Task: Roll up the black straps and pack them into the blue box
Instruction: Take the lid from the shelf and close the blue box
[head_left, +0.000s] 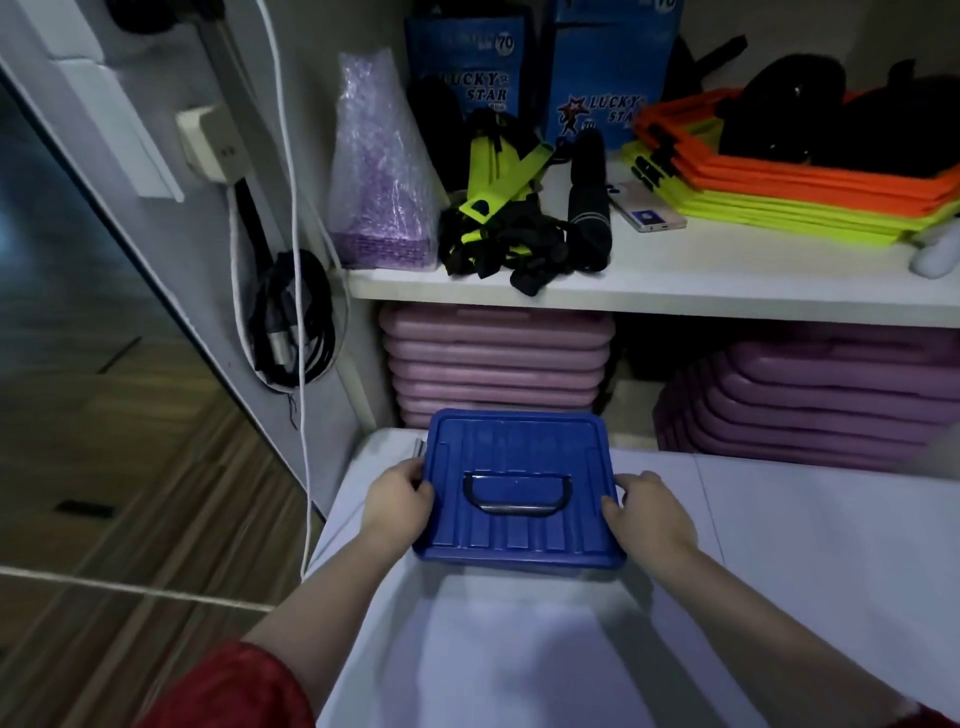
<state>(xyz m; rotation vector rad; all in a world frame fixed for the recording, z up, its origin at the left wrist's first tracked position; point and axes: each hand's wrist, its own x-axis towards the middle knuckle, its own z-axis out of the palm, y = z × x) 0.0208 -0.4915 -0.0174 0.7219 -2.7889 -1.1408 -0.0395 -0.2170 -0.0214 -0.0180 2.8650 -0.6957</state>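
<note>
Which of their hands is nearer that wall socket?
Left. The left hand grips the blue box on the side below the wall socket; the right hand grips the far side.

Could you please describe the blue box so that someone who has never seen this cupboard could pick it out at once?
Start at the white shelf loaded with straps and orange and yellow frames, then look below it to the pale surface in front. The blue box sits there, gripped by the left hand and right hand. It alone is blue with a ribbed lid and dark handle, unlike the pink mats behind.
</note>
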